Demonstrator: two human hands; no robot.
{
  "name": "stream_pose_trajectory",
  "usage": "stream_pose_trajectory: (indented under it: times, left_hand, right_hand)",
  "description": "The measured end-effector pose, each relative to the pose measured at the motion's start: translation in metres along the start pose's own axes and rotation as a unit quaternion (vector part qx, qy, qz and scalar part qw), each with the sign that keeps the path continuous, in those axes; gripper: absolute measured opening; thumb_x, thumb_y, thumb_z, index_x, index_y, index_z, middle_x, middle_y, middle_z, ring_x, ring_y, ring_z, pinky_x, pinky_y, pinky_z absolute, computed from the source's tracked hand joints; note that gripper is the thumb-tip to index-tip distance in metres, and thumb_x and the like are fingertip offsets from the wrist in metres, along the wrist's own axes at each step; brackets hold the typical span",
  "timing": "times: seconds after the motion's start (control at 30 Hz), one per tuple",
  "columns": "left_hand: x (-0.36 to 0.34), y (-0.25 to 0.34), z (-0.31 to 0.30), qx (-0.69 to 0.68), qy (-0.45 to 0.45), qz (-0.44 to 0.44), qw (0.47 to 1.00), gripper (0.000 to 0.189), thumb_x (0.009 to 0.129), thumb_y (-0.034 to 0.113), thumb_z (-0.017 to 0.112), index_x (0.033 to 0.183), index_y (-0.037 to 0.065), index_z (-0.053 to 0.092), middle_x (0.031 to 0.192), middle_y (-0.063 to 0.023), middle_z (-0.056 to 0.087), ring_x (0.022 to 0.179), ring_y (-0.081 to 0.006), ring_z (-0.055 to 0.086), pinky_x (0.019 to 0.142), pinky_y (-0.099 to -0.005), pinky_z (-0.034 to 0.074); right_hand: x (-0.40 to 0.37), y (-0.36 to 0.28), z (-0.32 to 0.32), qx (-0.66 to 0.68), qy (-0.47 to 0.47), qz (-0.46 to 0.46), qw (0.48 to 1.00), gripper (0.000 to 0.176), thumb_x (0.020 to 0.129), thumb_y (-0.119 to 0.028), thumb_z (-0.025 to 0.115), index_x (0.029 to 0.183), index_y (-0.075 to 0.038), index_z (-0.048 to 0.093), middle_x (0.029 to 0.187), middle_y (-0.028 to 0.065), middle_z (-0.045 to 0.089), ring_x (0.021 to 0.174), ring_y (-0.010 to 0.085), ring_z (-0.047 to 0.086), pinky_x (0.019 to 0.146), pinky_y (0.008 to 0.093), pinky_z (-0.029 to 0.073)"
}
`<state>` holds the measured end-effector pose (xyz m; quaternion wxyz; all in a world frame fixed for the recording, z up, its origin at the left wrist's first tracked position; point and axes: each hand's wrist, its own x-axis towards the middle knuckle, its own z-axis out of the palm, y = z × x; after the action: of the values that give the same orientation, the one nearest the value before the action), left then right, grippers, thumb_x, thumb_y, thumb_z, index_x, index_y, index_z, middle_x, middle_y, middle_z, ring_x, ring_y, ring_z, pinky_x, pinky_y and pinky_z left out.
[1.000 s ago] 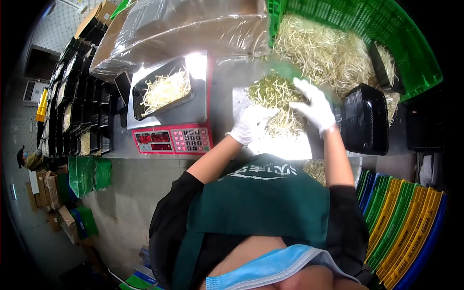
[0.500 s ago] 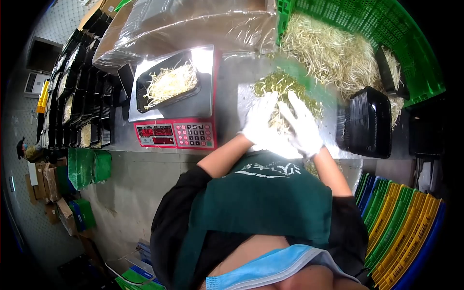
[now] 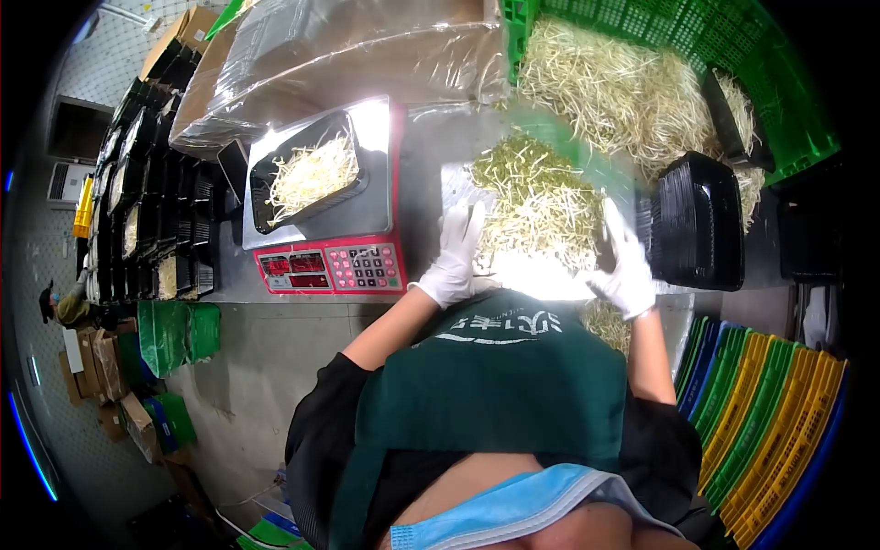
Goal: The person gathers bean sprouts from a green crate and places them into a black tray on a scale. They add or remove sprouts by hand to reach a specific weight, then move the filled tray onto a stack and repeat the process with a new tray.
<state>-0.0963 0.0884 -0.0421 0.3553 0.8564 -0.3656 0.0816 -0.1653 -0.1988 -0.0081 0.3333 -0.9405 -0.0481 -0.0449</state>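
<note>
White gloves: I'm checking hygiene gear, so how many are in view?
2: one on the left hand, left of the sprout pile; one on the right hand, right of it. Any on the distant person can't be made out.

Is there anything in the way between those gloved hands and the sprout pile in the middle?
Nothing visible. The left hand is beside the sprout pile's left edge, the right hand beside its right edge.

White gloves (image 3: 453, 255), cream and green sprouts (image 3: 541, 211), dark green apron (image 3: 495, 403), red scale (image 3: 330, 246)
</note>
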Motion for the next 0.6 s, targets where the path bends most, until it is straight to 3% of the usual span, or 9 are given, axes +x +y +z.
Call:
stream_pose_trajectory:
  times: [0.03,0.07,0.1,0.17,0.27,0.37,0.43,0.5,0.6]
  left_hand:
    - [-0.001,0.005,-0.002,0.008,0.005,-0.018,1.0,0.091,0.067,0.033,0.078,0.14,0.003,0.034,0.139,-0.0256,0.038,0.121,-0.043,0.042,0.104,-0.0476,0.032]
    - [0.0,-0.015,0.028,0.051,0.049,-0.004,0.998,0.081,0.068,0.026,0.075,0.137,0.004,0.039,0.135,-0.0229,0.044,0.12,-0.0399,0.045,0.105,-0.0457,0.032]
    - [0.007,-0.007,0.034,0.049,0.048,-0.004,0.998,0.081,0.068,0.026,0.075,0.137,0.004,0.039,0.135,-0.0229,0.044,0.12,-0.0399,0.045,0.105,-0.0457,0.032]
    - [0.031,0.014,0.037,-0.019,0.023,-0.018,0.999,0.062,0.079,0.017,0.059,0.138,0.008,0.041,0.128,-0.018,0.051,0.115,-0.0347,0.05,0.098,-0.0419,0.04]
    - [0.056,0.02,0.026,-0.088,0.027,-0.012,0.996,0.057,0.074,0.015,0.065,0.13,0.011,0.053,0.121,-0.0159,0.056,0.107,-0.0313,0.055,0.092,-0.0402,0.045]
    - [0.065,-0.005,0.021,-0.006,0.08,0.032,0.996,0.054,0.077,0.025,0.069,0.126,0.006,0.056,0.124,-0.0239,0.053,0.111,-0.0376,0.053,0.096,-0.0432,0.042]
    - [0.08,-0.016,0.031,0.076,0.064,-0.031,0.995,0.051,0.082,0.028,0.067,0.127,0.006,0.055,0.128,-0.0219,0.054,0.117,-0.0363,0.052,0.1,-0.0421,0.041]
    - [0.081,-0.024,0.044,0.044,0.035,-0.045,0.997,0.053,0.085,0.033,0.063,0.128,0.003,0.053,0.129,-0.0233,0.052,0.119,-0.0358,0.051,0.1,-0.04,0.04]
    - [0.074,0.02,0.003,-0.241,-0.154,-0.098,0.953,0.052,0.083,0.025,0.067,0.124,-0.003,0.053,0.119,-0.023,0.058,0.113,-0.0301,0.056,0.1,-0.037,0.042]
  right_hand:
    - [-0.011,0.0,0.008,0.037,0.003,0.014,0.999,0.109,0.062,-0.038,0.083,0.148,-0.01,0.022,0.142,0.0225,0.039,0.129,0.0395,0.04,0.107,0.0413,0.035]
    - [-0.016,-0.012,0.014,-0.059,-0.078,0.095,0.991,0.108,0.067,-0.031,0.08,0.15,-0.009,0.014,0.143,0.022,0.039,0.125,0.0376,0.045,0.104,0.0386,0.038]
    - [-0.022,0.009,0.053,0.116,-0.021,0.091,0.989,0.091,0.07,-0.02,0.075,0.147,-0.011,0.027,0.132,0.02,0.05,0.113,0.0357,0.053,0.097,0.0377,0.043]
    - [-0.005,-0.003,0.071,-0.007,-0.047,0.068,0.997,0.068,0.073,-0.015,0.071,0.137,-0.013,0.047,0.114,0.0158,0.06,0.103,0.032,0.057,0.088,0.038,0.046]
    - [0.03,-0.011,0.057,0.075,0.035,-0.033,0.996,0.046,0.077,-0.019,0.069,0.121,-0.009,0.06,0.098,0.014,0.063,0.09,0.031,0.06,0.079,0.036,0.049]
    - [0.066,-0.014,0.009,0.062,0.003,-0.096,0.993,0.06,0.075,-0.041,0.072,0.124,-0.008,0.059,0.12,0.0197,0.059,0.117,0.0348,0.052,0.101,0.0363,0.04]
    - [0.092,0.004,0.011,0.043,0.003,-0.06,0.997,0.068,0.075,-0.048,0.071,0.127,-0.007,0.056,0.128,0.0203,0.055,0.124,0.0356,0.047,0.107,0.0374,0.035]
    - [0.104,0.028,0.041,0.019,0.015,-0.081,0.996,0.067,0.078,-0.047,0.07,0.127,-0.005,0.055,0.129,0.0205,0.054,0.124,0.0364,0.046,0.107,0.0398,0.034]
    - [0.083,0.01,0.044,0.175,-0.06,-0.07,0.98,0.06,0.08,-0.041,0.07,0.125,-0.004,0.056,0.131,0.0209,0.052,0.127,0.0356,0.045,0.107,0.0403,0.034]
